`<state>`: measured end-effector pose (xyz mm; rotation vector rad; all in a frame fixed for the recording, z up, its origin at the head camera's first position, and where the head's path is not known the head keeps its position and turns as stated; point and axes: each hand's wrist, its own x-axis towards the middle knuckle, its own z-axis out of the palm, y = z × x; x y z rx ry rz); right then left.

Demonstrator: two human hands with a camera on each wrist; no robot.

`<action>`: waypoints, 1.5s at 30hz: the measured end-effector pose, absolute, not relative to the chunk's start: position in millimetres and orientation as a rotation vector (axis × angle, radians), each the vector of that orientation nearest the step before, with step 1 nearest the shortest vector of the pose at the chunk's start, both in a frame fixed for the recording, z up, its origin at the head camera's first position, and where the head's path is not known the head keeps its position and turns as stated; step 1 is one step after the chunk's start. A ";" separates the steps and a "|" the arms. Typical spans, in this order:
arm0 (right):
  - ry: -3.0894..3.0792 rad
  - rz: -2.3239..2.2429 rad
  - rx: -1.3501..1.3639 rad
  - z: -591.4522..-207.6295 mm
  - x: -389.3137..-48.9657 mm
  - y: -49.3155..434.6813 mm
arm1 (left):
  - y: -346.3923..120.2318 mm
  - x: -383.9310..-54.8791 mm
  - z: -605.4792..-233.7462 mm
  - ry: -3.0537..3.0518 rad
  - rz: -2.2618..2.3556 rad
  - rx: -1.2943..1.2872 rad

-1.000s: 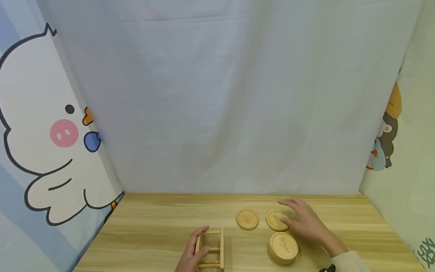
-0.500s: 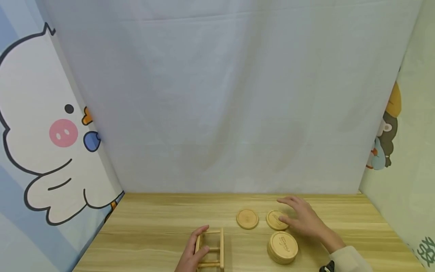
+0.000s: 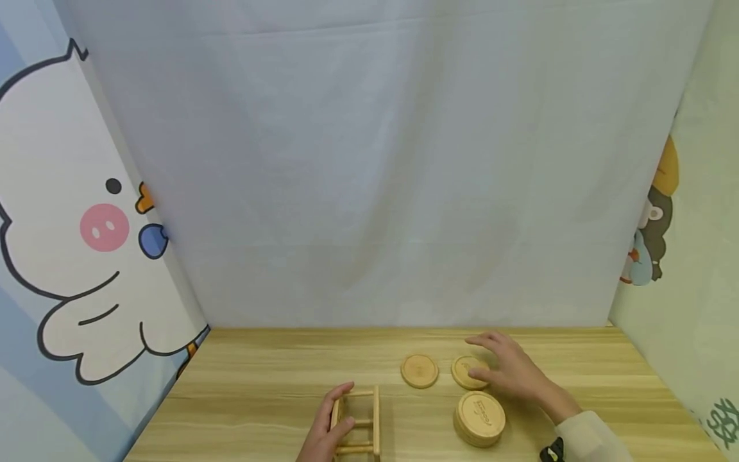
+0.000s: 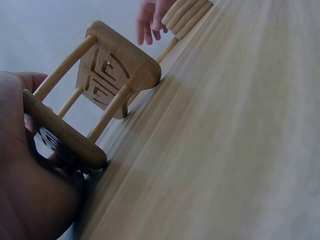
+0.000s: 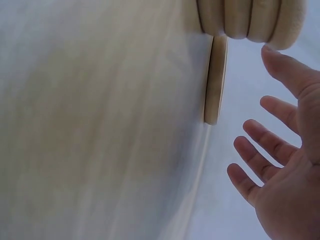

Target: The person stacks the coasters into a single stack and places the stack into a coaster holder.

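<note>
In the head view my left hand (image 3: 324, 428) holds a small wooden coaster holder (image 3: 376, 420), its thumb over the near panel and fingers on the far side. The left wrist view shows the cut-out pattern in the holder's panel (image 4: 117, 62) and the round rods joining its two sides. My right hand (image 3: 515, 372), fingers spread and holding nothing, hovers over a round wooden coaster (image 3: 463, 367), its thumb overlapping that coaster. Nearer me stands a stack of coasters (image 3: 479, 417), lettering on its top; the right wrist view catches the stack's edges (image 5: 252, 20) above the thumb.
Another single coaster (image 3: 419, 371) lies flat to the left of the one under my right hand. The wood-grain table (image 3: 265, 378) ends at a pale hanging cloth (image 3: 369, 192). Cartoon-printed walls (image 3: 104, 282) flank both sides.
My right hand has drifted slightly left over the coaster, fingers still spread. My left hand and the coaster holder stay where they were, and the coasters have not moved.
</note>
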<state>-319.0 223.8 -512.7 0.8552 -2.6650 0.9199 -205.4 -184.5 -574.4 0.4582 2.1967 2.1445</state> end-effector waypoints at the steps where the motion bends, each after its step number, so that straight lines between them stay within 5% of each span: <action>1: -2.664 0.919 0.860 -512.7 -319.1 223.3 | -182.9 -203.2 -569.1 2.206 2.138 0.431; 45: -2.847 0.864 0.939 -517.5 -324.6 223.7 | -182.0 -201.3 -566.4 2.220 2.145 0.429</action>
